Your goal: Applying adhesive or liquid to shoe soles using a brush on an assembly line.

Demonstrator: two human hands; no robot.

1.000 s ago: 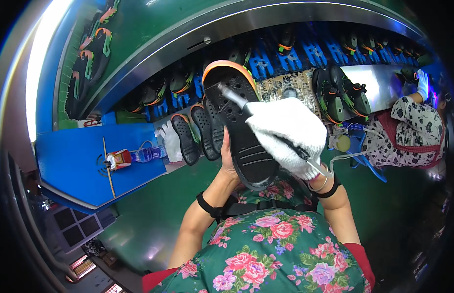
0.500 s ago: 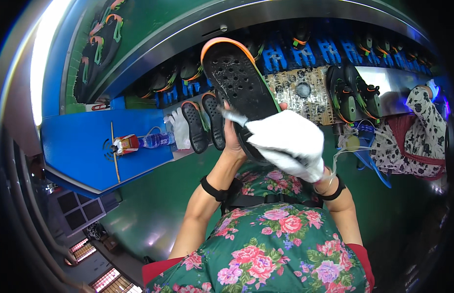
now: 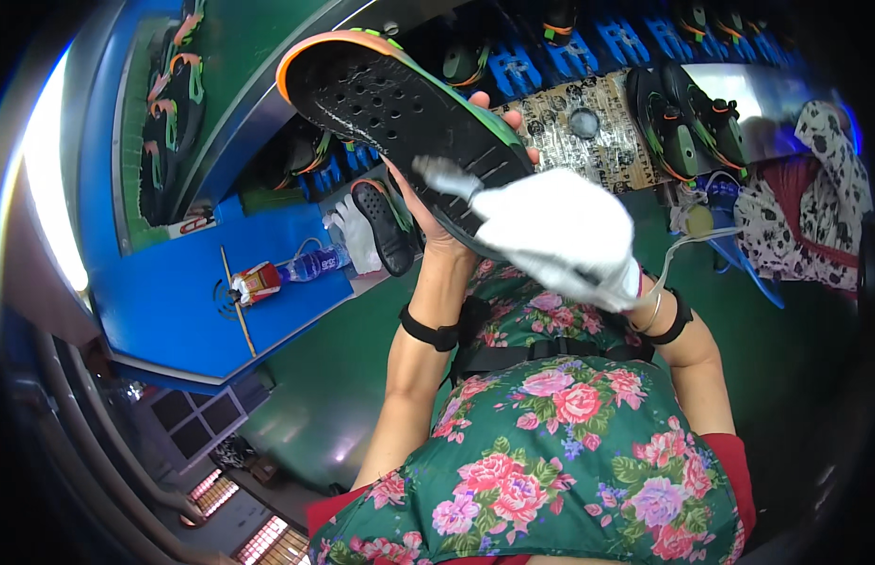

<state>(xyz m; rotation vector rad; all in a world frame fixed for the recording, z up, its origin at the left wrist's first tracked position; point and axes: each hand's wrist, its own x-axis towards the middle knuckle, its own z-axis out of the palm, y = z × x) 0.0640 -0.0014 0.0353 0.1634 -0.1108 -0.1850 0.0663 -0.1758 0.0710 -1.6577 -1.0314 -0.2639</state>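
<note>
A black shoe sole with round holes and an orange and green rim is held up, tilted, its hollow inner face toward me. My bare left hand grips it from beneath; the thumb shows along one edge and fingertips curl over the other. In a white glove, my right hand is closed around a small brush, blurred by motion. The brush's dark tip lies over the middle of the sole. Behind my left wrist, another black sole leans beside a white glove.
On the blue table at left are a water bottle, a small red package and a thin stick. A taped cardboard piece and a pair of shoes sit ahead. Patterned cloth hangs at right.
The held sole has tilted further left, its orange end moving up and left. The brush has moved from the sole's edge over its inner face. The whole view has also shifted.
</note>
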